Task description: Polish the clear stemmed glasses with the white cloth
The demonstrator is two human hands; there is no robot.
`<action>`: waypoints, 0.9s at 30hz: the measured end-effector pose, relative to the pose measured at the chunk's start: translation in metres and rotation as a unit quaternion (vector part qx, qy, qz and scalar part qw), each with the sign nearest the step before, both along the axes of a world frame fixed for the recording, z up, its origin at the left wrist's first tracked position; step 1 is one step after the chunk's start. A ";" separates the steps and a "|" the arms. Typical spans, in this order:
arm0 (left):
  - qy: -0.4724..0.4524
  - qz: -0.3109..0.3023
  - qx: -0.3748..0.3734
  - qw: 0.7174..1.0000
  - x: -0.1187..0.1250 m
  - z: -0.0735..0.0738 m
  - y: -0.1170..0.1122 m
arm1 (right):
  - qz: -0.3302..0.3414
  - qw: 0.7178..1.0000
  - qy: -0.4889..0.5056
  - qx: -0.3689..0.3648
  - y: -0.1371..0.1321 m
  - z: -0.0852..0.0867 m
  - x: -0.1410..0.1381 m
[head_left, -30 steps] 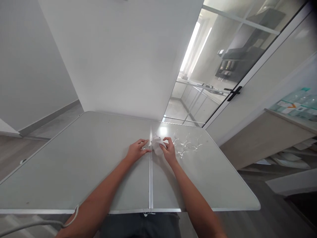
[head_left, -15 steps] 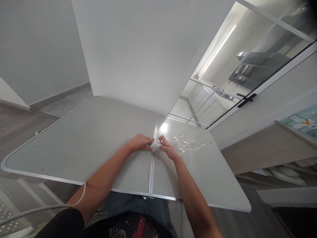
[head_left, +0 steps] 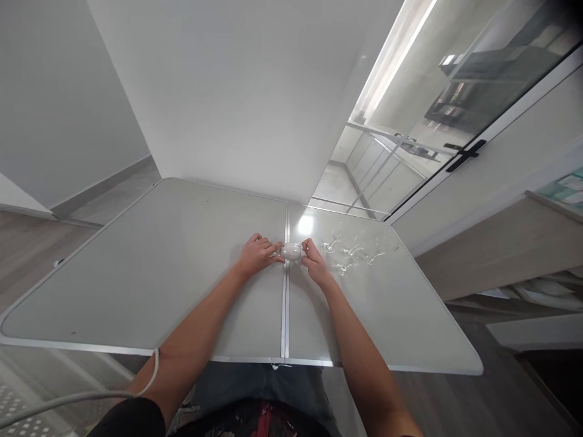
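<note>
A small clear wine glass (head_left: 290, 251) lies sideways between my two hands, over the table's middle seam. My left hand (head_left: 260, 254) is at its left end, thumb and fingers closed round its edge. At the other end, the fingers of my right hand (head_left: 312, 257) are curled and pinch it, hiding that part. Several similar clear glasses (head_left: 350, 252) stand in a group just right of my right hand. Their thin outlines are hard to separate.
The pale folding table (head_left: 191, 261) has a metal seam (head_left: 285, 303) and rim. A white wall (head_left: 237, 103) rises behind it. To the right are a glass door (head_left: 387, 139) with a black handle (head_left: 465, 155) and a wooden shelf (head_left: 505, 243). A white cable (head_left: 86, 394) crosses my left upper arm.
My hands have drawn slightly apart, showing more of the glass between them. My right fingers have curled in more tightly. The view has shifted a little.
</note>
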State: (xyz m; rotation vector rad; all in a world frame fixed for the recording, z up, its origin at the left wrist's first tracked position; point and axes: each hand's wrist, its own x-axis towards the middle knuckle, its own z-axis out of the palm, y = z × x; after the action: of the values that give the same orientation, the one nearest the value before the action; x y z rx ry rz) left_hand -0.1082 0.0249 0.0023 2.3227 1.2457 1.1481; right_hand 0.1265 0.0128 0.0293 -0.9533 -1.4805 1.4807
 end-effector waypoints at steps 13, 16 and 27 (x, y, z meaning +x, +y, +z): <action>0.032 0.007 0.012 0.999 0.001 -0.009 -0.002 | 0.020 0.992 -0.046 0.112 0.004 -0.002 0.006; 0.047 -0.026 0.009 0.998 0.000 -0.010 -0.002 | 0.059 0.997 -0.008 0.053 0.005 -0.002 0.006; 0.044 0.000 0.050 0.998 0.000 -0.012 0.001 | 0.008 0.995 -0.020 0.102 0.006 -0.007 0.009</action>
State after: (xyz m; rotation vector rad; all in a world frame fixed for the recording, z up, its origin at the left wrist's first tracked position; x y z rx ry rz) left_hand -0.1081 0.0260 -0.0093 2.4709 1.2456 1.1440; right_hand 0.1354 0.0186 0.0226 -0.8529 -1.6365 1.2992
